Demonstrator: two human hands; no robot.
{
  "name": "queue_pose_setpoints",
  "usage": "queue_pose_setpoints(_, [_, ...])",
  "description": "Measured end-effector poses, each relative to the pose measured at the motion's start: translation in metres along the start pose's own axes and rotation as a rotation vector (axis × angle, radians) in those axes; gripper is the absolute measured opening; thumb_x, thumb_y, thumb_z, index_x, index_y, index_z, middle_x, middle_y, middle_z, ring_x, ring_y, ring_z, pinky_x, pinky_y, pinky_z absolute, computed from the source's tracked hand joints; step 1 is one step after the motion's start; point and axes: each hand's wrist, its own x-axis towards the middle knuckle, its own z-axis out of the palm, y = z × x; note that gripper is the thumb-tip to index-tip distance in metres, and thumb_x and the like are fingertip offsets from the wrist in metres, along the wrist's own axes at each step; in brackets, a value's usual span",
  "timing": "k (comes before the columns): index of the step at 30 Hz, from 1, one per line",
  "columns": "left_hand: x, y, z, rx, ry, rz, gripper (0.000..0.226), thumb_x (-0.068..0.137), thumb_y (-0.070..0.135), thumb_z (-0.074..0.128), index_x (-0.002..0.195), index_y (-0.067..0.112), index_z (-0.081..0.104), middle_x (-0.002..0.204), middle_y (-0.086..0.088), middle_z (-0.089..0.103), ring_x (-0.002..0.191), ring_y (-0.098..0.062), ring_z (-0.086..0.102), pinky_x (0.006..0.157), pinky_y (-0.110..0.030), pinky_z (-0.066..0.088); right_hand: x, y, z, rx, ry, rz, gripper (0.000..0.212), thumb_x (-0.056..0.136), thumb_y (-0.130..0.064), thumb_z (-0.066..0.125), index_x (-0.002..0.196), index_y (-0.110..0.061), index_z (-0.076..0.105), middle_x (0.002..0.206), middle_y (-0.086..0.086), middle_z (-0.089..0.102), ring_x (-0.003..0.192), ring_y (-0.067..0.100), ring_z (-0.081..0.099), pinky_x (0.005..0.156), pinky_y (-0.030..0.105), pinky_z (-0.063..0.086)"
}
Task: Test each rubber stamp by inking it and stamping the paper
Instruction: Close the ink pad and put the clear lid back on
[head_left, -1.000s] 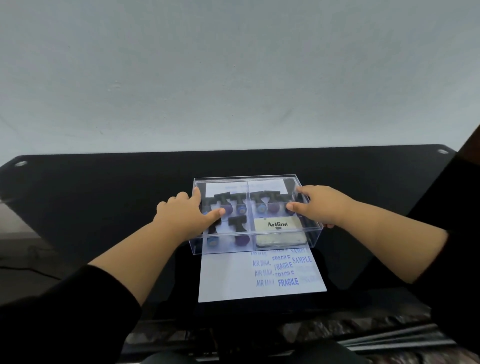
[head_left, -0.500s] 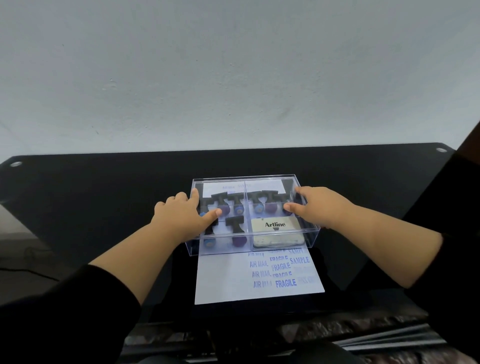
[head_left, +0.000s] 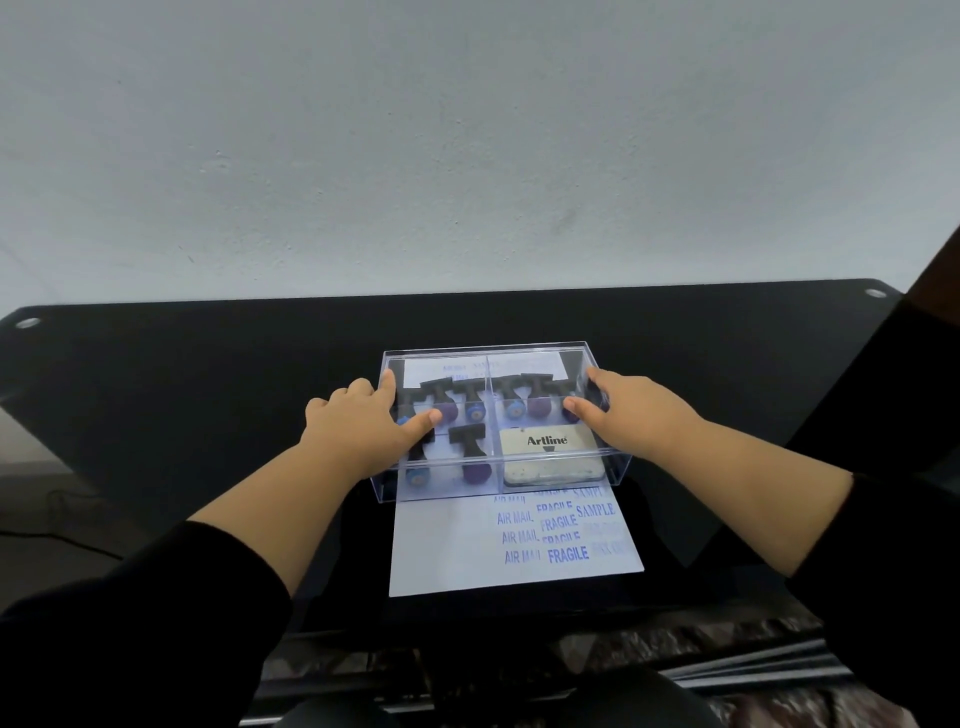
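Head view: I look down at a black worktop (head_left: 208, 395) set against a pale wall. Near its front edge, about midway along, lies a white sheet of paper (head_left: 447, 551). The paper's right half carries rows of blue imprints reading AIR MAIL, FRAGILE and SAMPLE; some further right are too faint to read.

A clear plastic box (head_left: 498, 488) sits on the far part of the paper, with its lid on. Inside, black-handled rubber stamps (head_left: 470, 447) lie in its compartments: a row along the back and two at front left. The Artline ink pad (head_left: 550, 454) lies at front right.

My left hand (head_left: 358, 441) holds the box's left end, thumb on the lid and the other fingers curled around the side. My right hand (head_left: 634, 415) grips the right end the same way.

I judge the testing largely done: several imprints mark the paper, and the stamps and pad are boxed. Whether every stamp has been tried cannot be told from here. What seems left is setting the box aside.
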Motion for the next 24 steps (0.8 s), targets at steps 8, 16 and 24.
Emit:
queue_pose_setpoints(8, [0.005,-0.001,-0.001,-0.009,0.004,-0.009,0.088,0.083,0.077,0.016,0.152,0.022,0.008,0.129,-0.006,0.045,0.120,-0.025,0.044,0.097,-0.040,0.034,0.009,0.002,0.001,0.029,0.002,-0.008,0.065,0.092,-0.056,0.039,0.147,-0.025,0.025,0.134,0.004,0.053,0.112,0.021,0.056,0.083,0.032,0.050])
queue_pose_setpoints(16, [0.015,-0.003,-0.002,-0.018,0.009,-0.016,0.087,0.085,0.076,0.017,0.152,0.022,0.008,0.129,-0.006,0.045,0.121,-0.026,0.044,0.098,-0.041,0.033,0.020,-0.001,0.000,0.032,0.002,-0.011,0.063,0.093,-0.054,0.041,0.146,-0.022,0.027,0.133,0.003,0.053,0.110,0.021,0.057,0.083,0.033,0.051])
queue_pose_setpoints(24, [0.020,-0.006,-0.001,-0.022,0.012,-0.027,0.084,0.086,0.075,0.017,0.153,0.025,0.007,0.129,-0.006,0.044,0.122,-0.026,0.042,0.099,-0.041,0.030,0.026,-0.003,-0.002,0.009,-0.028,0.010,0.059,0.093,-0.052,0.041,0.142,-0.020,0.031,0.129,0.004,0.055,0.105,0.021,0.059,0.079,0.032,0.051])
